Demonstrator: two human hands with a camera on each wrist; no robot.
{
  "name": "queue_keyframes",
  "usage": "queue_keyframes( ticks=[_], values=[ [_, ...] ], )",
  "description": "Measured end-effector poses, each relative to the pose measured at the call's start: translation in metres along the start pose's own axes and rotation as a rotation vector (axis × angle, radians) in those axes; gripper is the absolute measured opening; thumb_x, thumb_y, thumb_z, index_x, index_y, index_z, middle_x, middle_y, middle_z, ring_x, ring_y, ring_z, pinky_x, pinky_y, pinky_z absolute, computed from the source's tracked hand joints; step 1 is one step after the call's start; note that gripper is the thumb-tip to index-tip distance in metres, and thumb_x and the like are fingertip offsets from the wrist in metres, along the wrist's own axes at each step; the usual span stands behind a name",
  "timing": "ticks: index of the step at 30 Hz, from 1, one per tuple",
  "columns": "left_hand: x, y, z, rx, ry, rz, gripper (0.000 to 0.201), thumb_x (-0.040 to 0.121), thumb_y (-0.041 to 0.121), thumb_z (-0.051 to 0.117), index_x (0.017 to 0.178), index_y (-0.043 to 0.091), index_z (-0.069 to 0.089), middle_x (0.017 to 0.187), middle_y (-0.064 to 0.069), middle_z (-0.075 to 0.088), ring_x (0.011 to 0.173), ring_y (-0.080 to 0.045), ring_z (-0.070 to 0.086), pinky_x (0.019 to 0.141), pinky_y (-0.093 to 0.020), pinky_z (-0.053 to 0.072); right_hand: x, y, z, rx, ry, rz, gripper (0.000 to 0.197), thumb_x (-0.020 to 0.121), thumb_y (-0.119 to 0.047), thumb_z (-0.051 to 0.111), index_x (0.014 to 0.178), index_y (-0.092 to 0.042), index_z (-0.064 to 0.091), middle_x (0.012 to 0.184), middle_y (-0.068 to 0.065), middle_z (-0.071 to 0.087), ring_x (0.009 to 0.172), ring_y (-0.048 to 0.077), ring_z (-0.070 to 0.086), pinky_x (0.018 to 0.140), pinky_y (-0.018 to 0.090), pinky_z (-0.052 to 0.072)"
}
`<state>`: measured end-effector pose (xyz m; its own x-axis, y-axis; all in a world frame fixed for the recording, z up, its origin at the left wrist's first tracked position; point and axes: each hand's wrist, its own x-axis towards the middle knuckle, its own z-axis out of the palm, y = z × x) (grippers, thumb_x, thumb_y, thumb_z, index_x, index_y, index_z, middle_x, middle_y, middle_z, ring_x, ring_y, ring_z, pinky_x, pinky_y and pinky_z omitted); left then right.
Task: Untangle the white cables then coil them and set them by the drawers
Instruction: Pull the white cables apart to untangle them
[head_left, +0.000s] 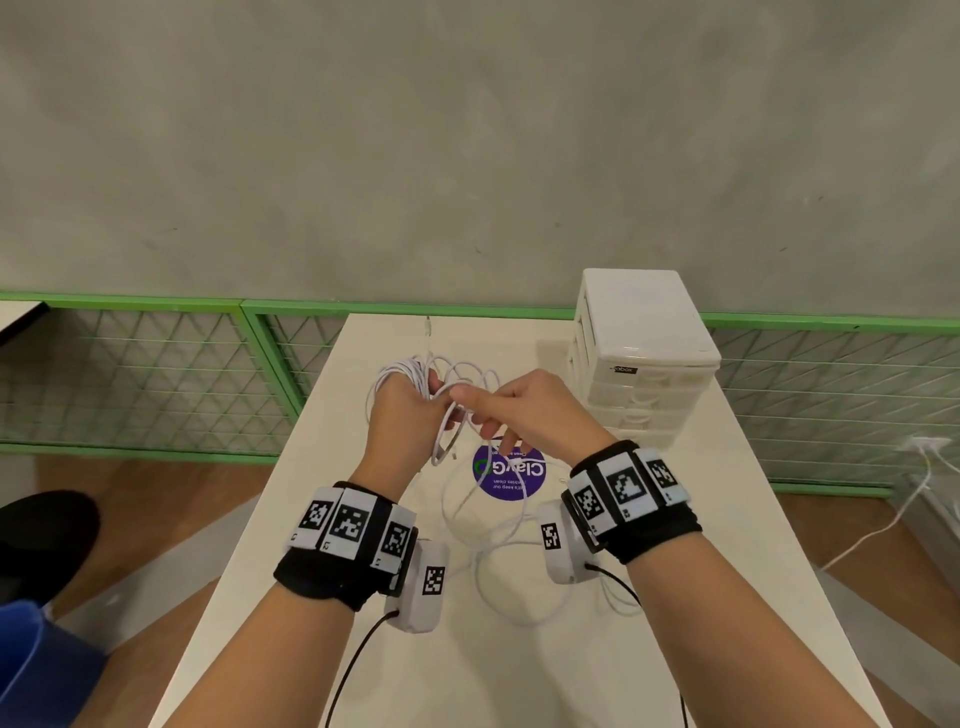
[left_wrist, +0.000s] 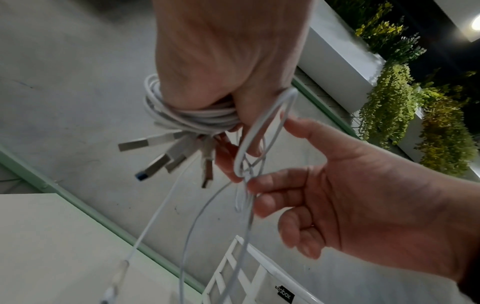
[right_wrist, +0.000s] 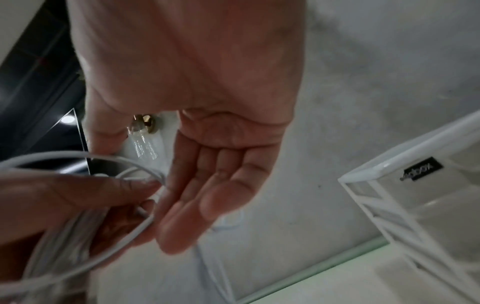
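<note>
Over the white table (head_left: 727, 545) my left hand (head_left: 405, 410) grips a coiled bundle of white cables (head_left: 400, 371). In the left wrist view the bundle (left_wrist: 192, 117) wraps round that hand (left_wrist: 228, 61), and several USB plugs (left_wrist: 166, 152) hang below it. My right hand (head_left: 524, 410) is just to the right. Its thumb pokes into a cable loop (left_wrist: 262, 131) and its relaxed fingertips (left_wrist: 259, 185) touch the crossing strands without pinching. More cable slack (head_left: 498, 551) lies looped on the table beneath my wrists. The white drawers (head_left: 644, 322) stand at the far right.
A round purple sticker (head_left: 511, 488) sits mid-table under the hands. One cable end (head_left: 428, 332) trails toward the table's far edge. A green mesh fence (head_left: 156, 374) runs behind the table. A blue object (head_left: 31, 665) is at lower left, and another white cord (head_left: 883, 525) lies on the floor at right.
</note>
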<state>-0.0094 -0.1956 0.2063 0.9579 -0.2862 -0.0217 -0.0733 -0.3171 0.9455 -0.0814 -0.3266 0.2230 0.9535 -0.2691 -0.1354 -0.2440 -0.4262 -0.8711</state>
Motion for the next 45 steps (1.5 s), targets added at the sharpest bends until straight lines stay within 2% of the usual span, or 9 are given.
queue_keyframes(
  ticks=[4, 7, 11, 16, 20, 27, 33, 39, 45],
  values=[
    [-0.007, 0.000, -0.003, 0.079, 0.036, 0.053, 0.036, 0.081, 0.019, 0.072, 0.053, 0.012, 0.049, 0.052, -0.011, 0.060, 0.045, -0.021, 0.057, 0.038, -0.025, 0.043, 0.005, 0.001, 0.004, 0.021, -0.079, -0.034, 0.012, 0.079, -0.016, 0.067, 0.081, -0.006, 0.073, 0.077, 0.010, 0.072, 0.054, 0.012, 0.064, 0.056, 0.027, 0.049],
    [-0.005, -0.004, -0.003, -0.010, 0.027, -0.006, 0.030, 0.084, 0.018, 0.068, 0.057, 0.011, 0.056, 0.056, -0.011, 0.065, 0.046, -0.015, 0.062, 0.039, -0.024, 0.047, 0.008, 0.006, 0.005, 0.002, -0.092, -0.100, 0.018, 0.083, -0.003, 0.059, 0.097, -0.004, 0.071, 0.079, 0.008, 0.072, 0.058, 0.008, 0.062, 0.059, 0.017, 0.049],
    [-0.001, -0.010, -0.005, -0.133, -0.045, -0.095, 0.024, 0.092, 0.016, 0.054, 0.079, 0.001, 0.067, 0.072, -0.008, 0.069, 0.046, -0.012, 0.062, 0.041, -0.019, 0.045, 0.007, 0.014, 0.005, 0.052, -0.134, -0.169, 0.021, 0.093, -0.004, 0.051, 0.098, -0.015, 0.067, 0.076, -0.005, 0.068, 0.068, 0.004, 0.062, 0.063, 0.010, 0.045],
    [0.001, -0.024, -0.005, -0.159, -0.047, -0.106, 0.028, 0.089, 0.004, 0.049, 0.066, 0.001, 0.065, 0.063, -0.013, 0.067, 0.043, -0.016, 0.054, 0.039, -0.021, 0.041, 0.007, 0.021, -0.006, 0.280, 0.020, -0.198, 0.028, 0.095, 0.000, 0.043, 0.087, -0.019, 0.061, 0.066, -0.005, 0.058, 0.061, 0.008, 0.056, 0.072, 0.024, 0.050],
    [0.008, -0.033, -0.009, -0.227, 0.042, -0.129, 0.033, 0.092, 0.004, 0.049, 0.060, 0.003, 0.059, 0.048, -0.003, 0.061, 0.049, -0.020, 0.058, 0.040, -0.020, 0.044, 0.006, 0.032, -0.025, 0.624, 0.192, -0.092, 0.007, 0.085, -0.018, 0.057, 0.079, -0.014, 0.060, 0.051, -0.007, 0.031, 0.049, 0.013, 0.027, 0.055, 0.026, 0.027],
    [0.010, -0.026, -0.011, -0.208, 0.099, -0.008, 0.036, 0.093, 0.015, 0.060, 0.058, 0.007, 0.054, 0.056, -0.010, 0.056, 0.043, -0.014, 0.054, 0.034, -0.021, 0.042, 0.015, 0.077, -0.022, 0.378, 0.329, 0.131, 0.027, 0.099, -0.020, 0.044, 0.098, 0.001, 0.061, 0.058, 0.003, 0.051, 0.044, 0.010, 0.056, 0.059, 0.024, 0.047],
    [0.002, -0.024, 0.003, 0.036, 0.111, 0.004, 0.033, 0.091, 0.021, 0.061, 0.074, -0.007, 0.061, 0.051, -0.005, 0.058, 0.037, -0.009, 0.052, 0.031, -0.016, 0.033, 0.014, 0.063, -0.008, 0.035, 0.422, -0.059, 0.023, 0.098, -0.013, 0.040, 0.107, -0.017, 0.060, 0.107, -0.004, 0.059, 0.098, 0.013, 0.055, 0.088, 0.027, 0.042],
    [-0.001, -0.023, 0.014, 0.092, 0.088, 0.040, 0.033, 0.087, 0.020, 0.065, 0.074, -0.009, 0.060, 0.050, -0.003, 0.060, 0.037, -0.011, 0.053, 0.039, -0.023, 0.043, 0.004, 0.024, 0.006, -0.154, 0.204, -0.220, 0.037, 0.082, -0.059, 0.055, 0.087, -0.024, 0.066, 0.083, -0.008, 0.063, 0.075, 0.005, 0.056, 0.067, 0.022, 0.045],
    [0.005, -0.024, -0.004, 0.109, 0.125, 0.012, 0.035, 0.088, 0.028, 0.065, 0.065, 0.002, 0.062, 0.051, -0.003, 0.059, 0.039, -0.013, 0.052, 0.047, -0.027, 0.041, 0.009, 0.044, 0.002, -0.054, 0.177, -0.097, 0.019, 0.091, -0.027, 0.057, 0.085, -0.018, 0.072, 0.061, -0.003, 0.061, 0.056, 0.010, 0.053, 0.068, 0.031, 0.049]
  ],
)
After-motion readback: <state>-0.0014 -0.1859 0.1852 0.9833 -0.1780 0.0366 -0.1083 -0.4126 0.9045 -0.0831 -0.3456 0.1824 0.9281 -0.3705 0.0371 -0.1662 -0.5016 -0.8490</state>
